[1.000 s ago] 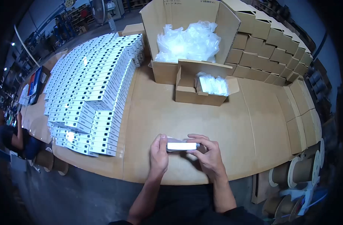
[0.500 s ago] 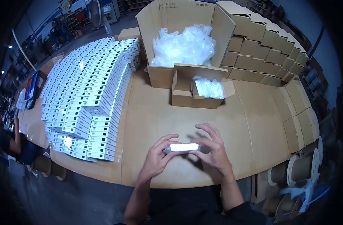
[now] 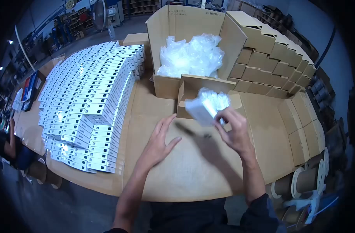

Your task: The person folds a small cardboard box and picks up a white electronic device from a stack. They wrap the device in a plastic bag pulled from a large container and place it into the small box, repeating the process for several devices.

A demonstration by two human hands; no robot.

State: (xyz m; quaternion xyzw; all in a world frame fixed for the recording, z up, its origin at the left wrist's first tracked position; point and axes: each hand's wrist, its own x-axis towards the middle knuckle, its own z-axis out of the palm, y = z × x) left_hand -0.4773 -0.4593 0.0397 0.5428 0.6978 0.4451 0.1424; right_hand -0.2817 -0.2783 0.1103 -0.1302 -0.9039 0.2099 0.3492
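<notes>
My right hand (image 3: 232,130) pinches a white box (image 3: 202,113) by its right end, holding it tilted above the table in front of a small open carton (image 3: 206,82). Clear plastic wrap (image 3: 215,99) shows behind the white box, at the small carton. With its fingers apart and nothing in it, my left hand (image 3: 159,144) is over the table, left of the white box. Behind the small carton stands a large open carton (image 3: 167,86) filled with crumpled clear plastic bags (image 3: 191,56).
Stacked white boxes (image 3: 88,101) fill the table's left side. Brown cartons (image 3: 263,58) are piled at the back right, with more (image 3: 301,128) along the right edge. Cable spools (image 3: 309,180) stand below right. Another person (image 3: 10,145) is at the far left.
The white box has moved forward and up toward the small carton, now in my right hand alone. My left hand has let go of it and opened.
</notes>
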